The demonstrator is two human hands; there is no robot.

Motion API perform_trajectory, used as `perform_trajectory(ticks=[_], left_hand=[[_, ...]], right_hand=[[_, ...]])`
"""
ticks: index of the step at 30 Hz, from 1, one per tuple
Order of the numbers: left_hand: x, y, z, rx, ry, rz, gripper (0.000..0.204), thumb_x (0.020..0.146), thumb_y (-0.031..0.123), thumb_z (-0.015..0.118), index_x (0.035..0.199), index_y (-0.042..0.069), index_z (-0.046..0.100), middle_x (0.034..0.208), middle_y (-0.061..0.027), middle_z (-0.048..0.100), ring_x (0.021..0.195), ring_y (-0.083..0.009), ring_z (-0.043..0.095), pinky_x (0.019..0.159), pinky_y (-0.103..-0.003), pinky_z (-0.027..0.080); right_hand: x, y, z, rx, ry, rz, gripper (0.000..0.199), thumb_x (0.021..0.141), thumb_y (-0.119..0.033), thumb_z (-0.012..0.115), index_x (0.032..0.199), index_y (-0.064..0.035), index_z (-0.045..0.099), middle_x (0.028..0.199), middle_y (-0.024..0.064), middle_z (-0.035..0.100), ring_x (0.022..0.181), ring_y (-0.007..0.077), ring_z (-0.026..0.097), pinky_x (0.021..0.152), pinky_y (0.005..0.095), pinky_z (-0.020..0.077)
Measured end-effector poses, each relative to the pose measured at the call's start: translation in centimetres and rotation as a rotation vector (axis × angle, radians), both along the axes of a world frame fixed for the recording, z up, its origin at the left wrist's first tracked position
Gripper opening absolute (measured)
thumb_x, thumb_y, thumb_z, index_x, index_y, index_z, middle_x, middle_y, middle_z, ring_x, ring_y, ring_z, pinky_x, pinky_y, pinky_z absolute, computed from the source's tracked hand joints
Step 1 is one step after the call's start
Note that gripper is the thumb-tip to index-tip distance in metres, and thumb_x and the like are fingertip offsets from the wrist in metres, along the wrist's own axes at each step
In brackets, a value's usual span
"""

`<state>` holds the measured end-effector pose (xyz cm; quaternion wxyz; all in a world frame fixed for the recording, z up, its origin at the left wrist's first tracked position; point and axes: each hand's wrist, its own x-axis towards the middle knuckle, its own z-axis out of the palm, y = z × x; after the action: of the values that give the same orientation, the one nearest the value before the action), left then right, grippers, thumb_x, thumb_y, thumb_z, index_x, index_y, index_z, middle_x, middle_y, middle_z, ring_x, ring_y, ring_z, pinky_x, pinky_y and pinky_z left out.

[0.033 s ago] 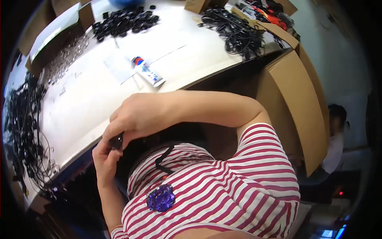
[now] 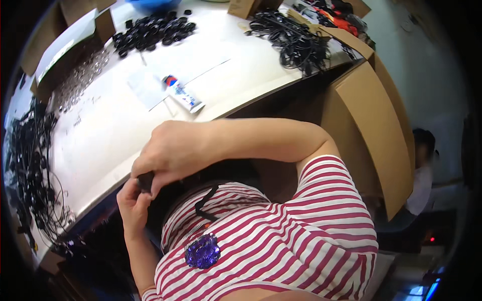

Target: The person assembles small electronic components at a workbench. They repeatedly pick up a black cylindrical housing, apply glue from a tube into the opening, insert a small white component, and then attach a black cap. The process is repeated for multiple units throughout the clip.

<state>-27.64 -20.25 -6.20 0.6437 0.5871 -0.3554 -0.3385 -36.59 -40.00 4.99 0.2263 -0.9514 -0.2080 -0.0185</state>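
On the white surface (image 2: 103, 135), black discs (image 2: 155, 33) lie loose at eleven o'clock, while at eight the left hand (image 2: 132, 206) and right hand (image 2: 175, 149), grip closed, pinch one black piece (image 2: 145, 181), seemingly mid-work, though fingers hide much.

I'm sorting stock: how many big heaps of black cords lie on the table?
2: a coiled heap at the far right of the table, and a tangled heap along its left end. More may be hidden by the upper-left cardboard box.
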Motion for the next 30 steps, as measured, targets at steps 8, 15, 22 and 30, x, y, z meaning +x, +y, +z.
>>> perform_trajectory(ticks=[8, 15, 22, 30], left_hand=[[-1.2, -1.2, 0.4, -0.038, -0.067, 0.088, 0.035, 0.079, 0.029, 0.063, 0.096, 0.000, 0.057, 0.064, 0.0049, 0.048, 0.051, -0.0017, 0.038, 0.045, -0.017, 0.027], [-0.9, -1.0, 1.7, 0.107, -0.136, 0.181, 0.030, 0.070, 0.008, 0.057, 0.096, -0.005, 0.057, 0.079, -0.0035, 0.058, 0.071, -0.0098, 0.052, 0.064, -0.023, 0.043], [-1.3, -1.4, 2.7, 0.018, -0.312, 0.062, 0.032, 0.071, 0.010, 0.068, 0.100, 0.000, 0.059, 0.084, -0.0085, 0.063, 0.077, -0.0153, 0.059, 0.071, -0.026, 0.045], [-2.1, -1.6, 2.7, 0.008, -0.071, 0.082, 0.026, 0.076, 0.009, 0.065, 0.100, 0.001, 0.060, 0.082, -0.0035, 0.062, 0.074, -0.0091, 0.056, 0.068, -0.022, 0.045]], right_hand=[[-0.6, -0.3, -0.9, 0.123, -0.257, 0.020, 0.043, 0.073, -0.047, 0.060, 0.077, -0.0036, 0.059, 0.069, 0.0119, 0.060, 0.061, 0.0284, 0.060, 0.057, 0.0369, 0.0468], [-0.7, 0.0, -0.7, 0.101, -0.102, -0.130, 0.042, 0.071, -0.031, 0.066, 0.103, -0.0057, 0.056, 0.086, 0.0150, 0.060, 0.081, 0.0296, 0.060, 0.069, 0.0369, 0.0480], [-0.7, -0.1, -1.1, 0.233, -0.234, 0.048, 0.033, 0.066, -0.008, 0.069, 0.098, -0.0087, 0.061, 0.088, 0.0072, 0.063, 0.076, 0.0234, 0.061, 0.064, 0.0320, 0.0485], [-1.2, 0.6, -1.4, 0.182, -0.125, -0.216, 0.033, 0.069, -0.028, 0.071, 0.089, -0.0051, 0.059, 0.069, 0.0096, 0.057, 0.055, 0.0209, 0.055, 0.051, 0.0301, 0.0434]])
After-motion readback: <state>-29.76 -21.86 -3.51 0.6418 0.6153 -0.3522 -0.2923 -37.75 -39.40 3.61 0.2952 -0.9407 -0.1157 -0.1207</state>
